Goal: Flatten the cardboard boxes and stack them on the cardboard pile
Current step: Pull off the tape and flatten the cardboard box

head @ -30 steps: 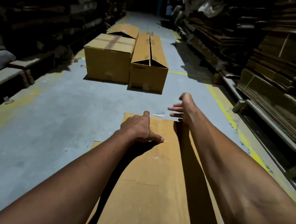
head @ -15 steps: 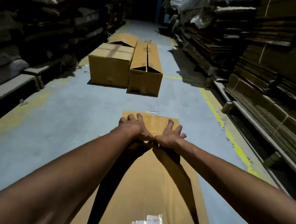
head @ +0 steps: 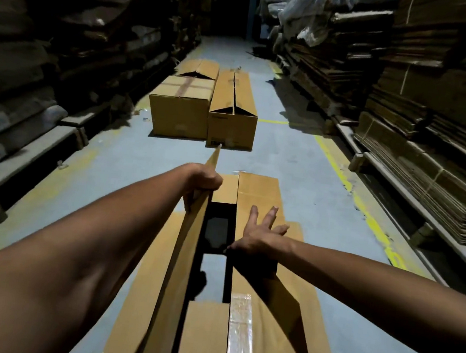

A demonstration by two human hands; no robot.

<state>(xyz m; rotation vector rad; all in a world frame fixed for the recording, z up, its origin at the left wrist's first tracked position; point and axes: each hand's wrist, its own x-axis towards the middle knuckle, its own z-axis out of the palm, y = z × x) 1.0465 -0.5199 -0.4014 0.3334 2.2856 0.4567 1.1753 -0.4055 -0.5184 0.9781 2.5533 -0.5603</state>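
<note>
Dim warehouse aisle, grey concrete floor (head: 299, 166) with yellow painted lines (head: 341, 176) running down both edges. Far left: dark shelving (head: 51, 56) stuffed with bundles, hard to make out much in that gloom. Left hand (head: 203, 183) clenched round the edge of a long cardboard flap (head: 187, 240), flap lifted up on edge, tip pointing off down the aisle. Right next to it, the box being worked on (head: 264, 194), lying long on the floor in the foreground with its top split open and a dark gap down the middle, strip of clear tape (head: 239, 335) on the near right flap. Right hand (head: 260, 234) fingers spread and straight, palm pressing flat on the right flap, gripping nothing. Further up the aisle, well apart from the hands: a taped square box (head: 179, 113), a long box (head: 234, 110) touching its right side with flaps partly open, and another open box (head: 198, 67) just behind those. Far right: stacks of flattened cardboard (head: 432, 125) piled on low pallets along the wall, plastic-wrapped stuff (head: 310, 6) up top.
</note>
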